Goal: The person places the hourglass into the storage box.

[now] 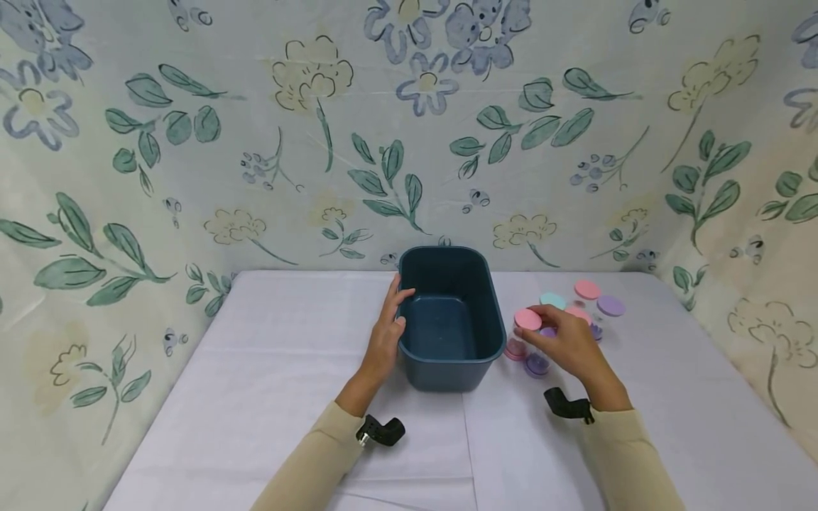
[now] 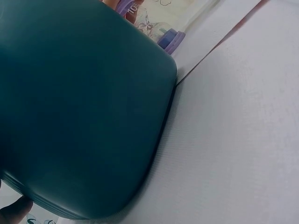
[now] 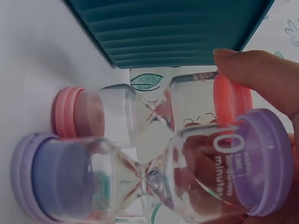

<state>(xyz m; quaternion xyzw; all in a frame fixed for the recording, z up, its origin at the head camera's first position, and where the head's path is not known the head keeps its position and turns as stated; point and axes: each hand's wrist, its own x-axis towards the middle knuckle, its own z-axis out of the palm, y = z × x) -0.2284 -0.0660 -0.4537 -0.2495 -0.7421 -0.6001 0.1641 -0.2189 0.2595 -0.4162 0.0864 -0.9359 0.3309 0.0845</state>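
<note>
Nearest the right wrist camera, a purple-capped hourglass (image 3: pixel 148 177) stands upright. Beyond, the right hand (image 1: pixel 571 345) clamps thumb and fingers on a pink-capped hourglass (image 3: pixel 155 111) by its upper cap, long axis near vertical, right of the blue bin (image 1: pixel 447 375); the left hand (image 1: pixel 383 333), fingers apart, touches the bin's rim.

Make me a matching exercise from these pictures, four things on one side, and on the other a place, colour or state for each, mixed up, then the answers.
Things:
1. Left hand
2. Right hand
3. Bin
4. Nearest purple hourglass

Descriptions:
A. Printed with a 10
B. Dark teal
C. Pinching a pink hourglass by its cap
D. At the bin's left side

Pairs: 1-D, 2-C, 3-B, 4-A
</note>
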